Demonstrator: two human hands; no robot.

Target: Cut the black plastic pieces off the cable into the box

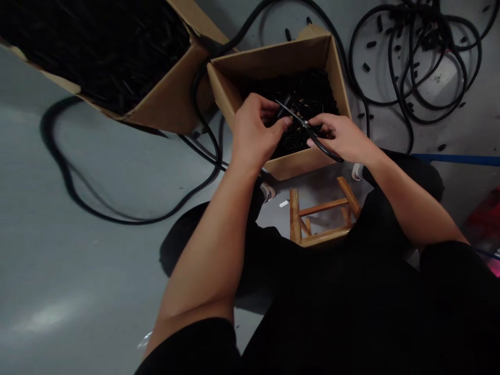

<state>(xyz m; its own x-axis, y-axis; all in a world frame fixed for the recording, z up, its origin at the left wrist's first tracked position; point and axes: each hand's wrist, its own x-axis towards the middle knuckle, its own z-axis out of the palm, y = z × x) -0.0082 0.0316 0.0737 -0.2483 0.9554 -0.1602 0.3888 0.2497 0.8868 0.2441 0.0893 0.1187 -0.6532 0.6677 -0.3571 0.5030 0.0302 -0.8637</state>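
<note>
Both hands are above an open cardboard box that holds many small black pieces. My right hand grips the black handles of a pair of scissors, whose blades point up and to the left. Between the fingers and thumb of my left hand is a small black ribbed piece. The scissor blades lie across this piece, close to my left fingertips. How far the blades are apart is too small to tell.
A larger cardboard box full of black pieces stands at upper left. Black hose loops over the floor, with another coil and scattered pieces at upper right. A wooden stool is between my legs.
</note>
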